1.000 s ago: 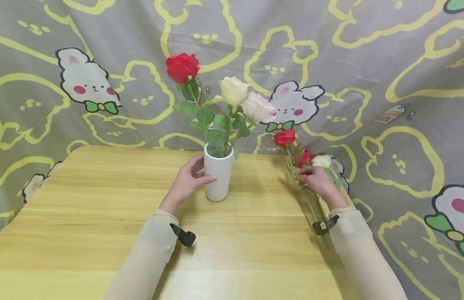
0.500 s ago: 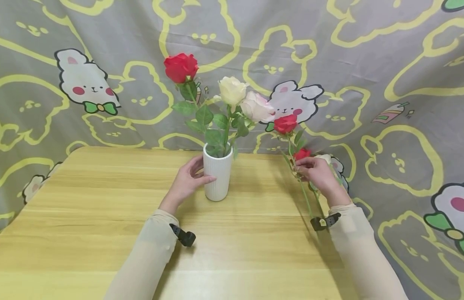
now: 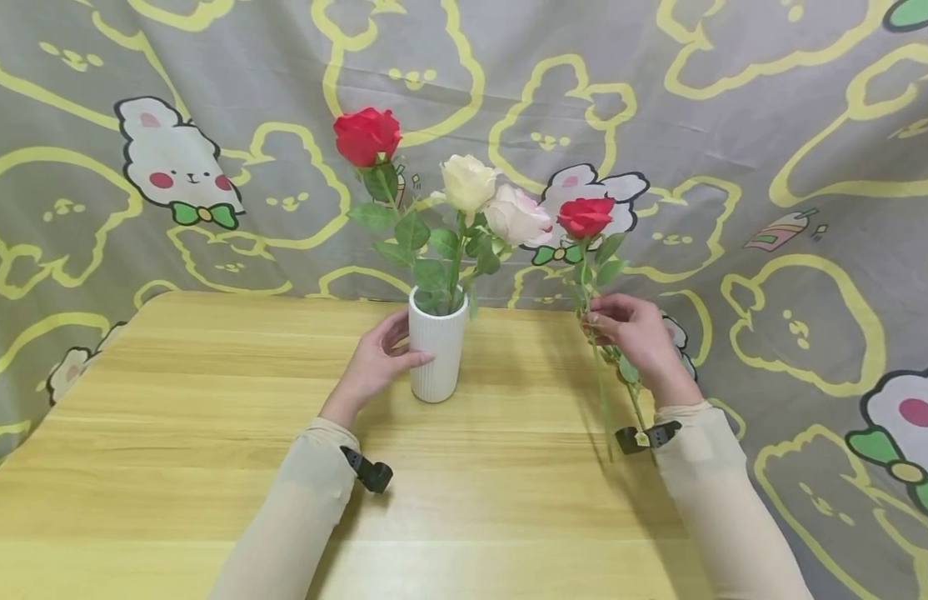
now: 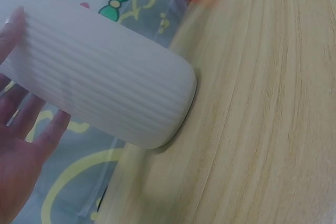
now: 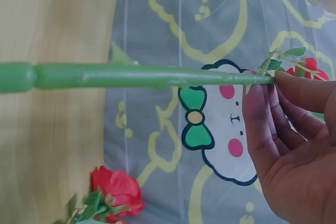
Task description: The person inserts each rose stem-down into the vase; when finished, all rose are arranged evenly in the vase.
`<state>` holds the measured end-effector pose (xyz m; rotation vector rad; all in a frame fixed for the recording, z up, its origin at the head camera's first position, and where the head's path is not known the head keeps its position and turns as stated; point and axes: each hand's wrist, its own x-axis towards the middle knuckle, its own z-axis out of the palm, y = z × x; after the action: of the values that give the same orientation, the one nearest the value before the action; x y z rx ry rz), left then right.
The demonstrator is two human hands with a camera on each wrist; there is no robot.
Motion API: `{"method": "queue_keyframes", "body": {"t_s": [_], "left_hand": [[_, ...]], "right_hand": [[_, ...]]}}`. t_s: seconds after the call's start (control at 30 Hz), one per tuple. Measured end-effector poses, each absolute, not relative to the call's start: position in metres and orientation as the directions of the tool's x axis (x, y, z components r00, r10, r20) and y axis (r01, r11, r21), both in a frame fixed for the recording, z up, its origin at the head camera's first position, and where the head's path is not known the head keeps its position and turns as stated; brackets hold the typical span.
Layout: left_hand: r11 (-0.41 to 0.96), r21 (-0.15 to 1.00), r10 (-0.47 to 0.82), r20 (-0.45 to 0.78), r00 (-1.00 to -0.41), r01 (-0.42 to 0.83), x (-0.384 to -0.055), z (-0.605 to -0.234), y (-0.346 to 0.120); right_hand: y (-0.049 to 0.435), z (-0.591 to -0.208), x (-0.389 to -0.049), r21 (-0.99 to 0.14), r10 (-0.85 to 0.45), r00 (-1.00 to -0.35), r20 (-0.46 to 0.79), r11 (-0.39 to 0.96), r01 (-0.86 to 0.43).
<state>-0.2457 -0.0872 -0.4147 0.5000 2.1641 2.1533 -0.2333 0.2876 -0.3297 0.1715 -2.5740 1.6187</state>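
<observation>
A white ribbed vase point(image 3: 439, 367) stands upright on the wooden table, and my left hand point(image 3: 368, 367) grips its left side, thumb across the front and fingers behind. In it stand a tall red rose point(image 3: 367, 137), a cream rose point(image 3: 469, 183) and a pale pink rose point(image 3: 517, 217). To the right, my right hand point(image 3: 638, 340) pinches the stem of another red rose point(image 3: 586, 218), bloom up. The right wrist view shows this green stem point(image 5: 131, 75) running from thumb and fingertips toward the camera. Below, another red rose point(image 5: 118, 190) lies on the table; in the head view the hand hides its bloom.
A loose stem point(image 3: 638, 404) lies under my right wrist at the right side of the wooden table point(image 3: 209, 433). Behind the table hangs a grey curtain point(image 3: 284, 75) with yellow outlines and white rabbits. Each wrist carries a black strapped camera point(image 3: 370, 473).
My right hand has lifted the red rose; its bloom has risen toward the pale pink rose's height and its stem now stands more upright. My left hand stays on the vase.
</observation>
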Motion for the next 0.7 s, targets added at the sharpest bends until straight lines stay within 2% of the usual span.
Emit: {"method": "queue_keyframes", "body": {"t_s": [0.23, 0.7], "left_hand": [[-0.007, 0.975, 0.258, 0.215, -0.942, 0.221, -0.243, -0.414, -0.089], [-0.025, 0.973, 0.258, 0.229, -0.939, 0.231, -0.242, -0.414, -0.088]], "right_hand": [[0.277, -0.32, -0.232, -0.915, -0.017, -0.986, 0.165, 0.371, -0.159], [0.263, -0.303, -0.225, -0.902, 0.027, -0.958, 0.287, 0.344, -0.26]]}}
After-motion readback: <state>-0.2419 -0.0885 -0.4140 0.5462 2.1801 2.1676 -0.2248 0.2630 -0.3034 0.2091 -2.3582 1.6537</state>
